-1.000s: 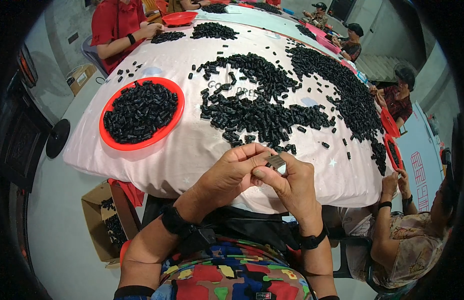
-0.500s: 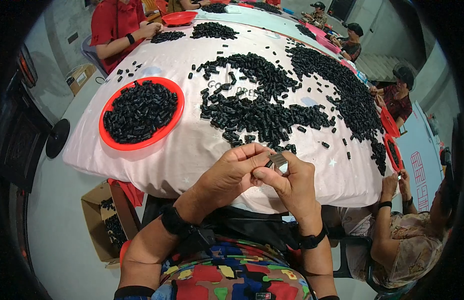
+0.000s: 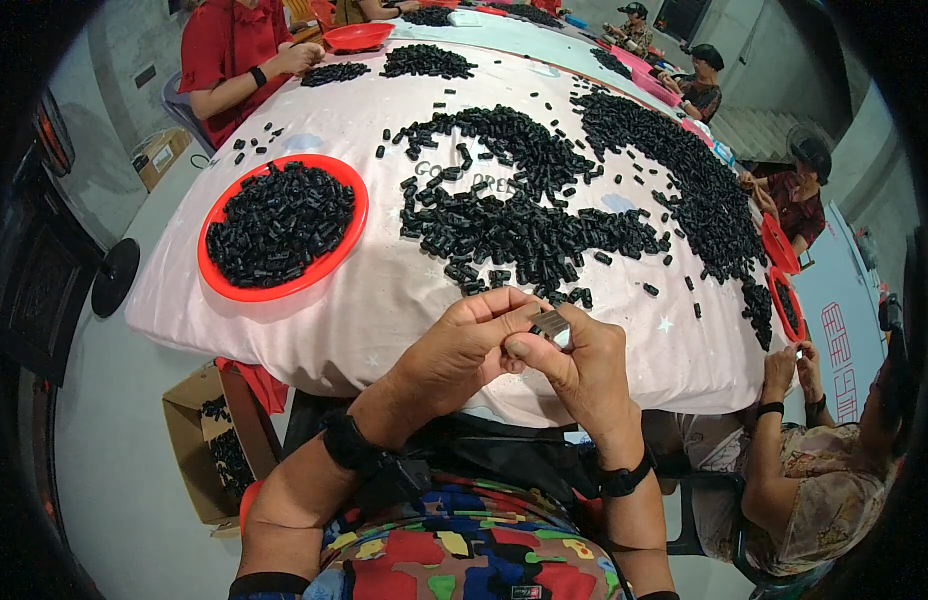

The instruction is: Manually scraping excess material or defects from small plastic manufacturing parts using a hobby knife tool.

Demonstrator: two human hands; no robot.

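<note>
At the lower left of the frame, an open cardboard box [image 3: 188,440] stands on the floor, with some dark pieces inside. Above it, on the cloth-covered counter [image 3: 384,325], is a red basin [image 3: 252,294] heaped nearly to its rim with small black parts [image 3: 281,222]. At the upper left, a co-worker in a red shirt [image 3: 212,62] sits at the counter's edge. Near the centre, the left hand [image 3: 454,345] has its grip pinched at the fingertips on a single black part [image 3: 537,329], of which only a dark edge is visible. Directly beside it, the right hand [image 3: 596,375] has its grip pressed, thumb against fingers, on a flat metal tool [image 3: 555,327], whose front end meets or nearly meets that part. Beyond the hands, a central heap [image 3: 529,235] lies loose on the cloth; a longer heap [image 3: 709,195] curves down the right side towards a second red basin [image 3: 803,333], near another co-worker's hands at the frame's right. As to progress, one part appears to be in hand, the left basin looks well filled, and a large quantity lies outside it; whether the basin's contents are finished cannot be determined. The contact point between tool and part is largely covered by the fingers, the tool's full shape is concealed by the right hand, the box's depth is in shadow, and the co-worker at the right is partly cut off by the dark lens rim.
</note>
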